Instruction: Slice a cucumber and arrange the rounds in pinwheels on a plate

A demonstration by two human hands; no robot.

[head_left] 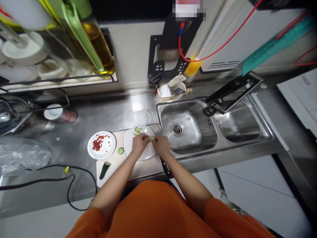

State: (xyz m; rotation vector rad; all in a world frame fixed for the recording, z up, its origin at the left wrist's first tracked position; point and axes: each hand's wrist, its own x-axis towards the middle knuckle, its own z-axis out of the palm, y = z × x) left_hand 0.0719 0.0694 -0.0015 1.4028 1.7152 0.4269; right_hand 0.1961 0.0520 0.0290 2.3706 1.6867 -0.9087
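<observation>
A white plate (141, 154) with rounded corners rests on the cutting board (112, 180). Both hands are over it, fingers pinched around small cucumber slices (151, 138) near its right side. My left hand (140, 144) is closed at the left edge of these slices, my right hand (161, 145) at their right edge. More thin cucumber pieces (137, 131) form a small fan on the plate's upper part. On the board to the left lie a single cucumber round (120, 150) and a cut cucumber chunk (104, 170).
A round white plate (90, 149) of red berries sits at the board's upper left. A black-handled knife (165, 167) lies beside my right forearm. The double sink (188, 127) is to the right, under a black faucet (223, 94). Black cable (74, 177) crosses the left counter.
</observation>
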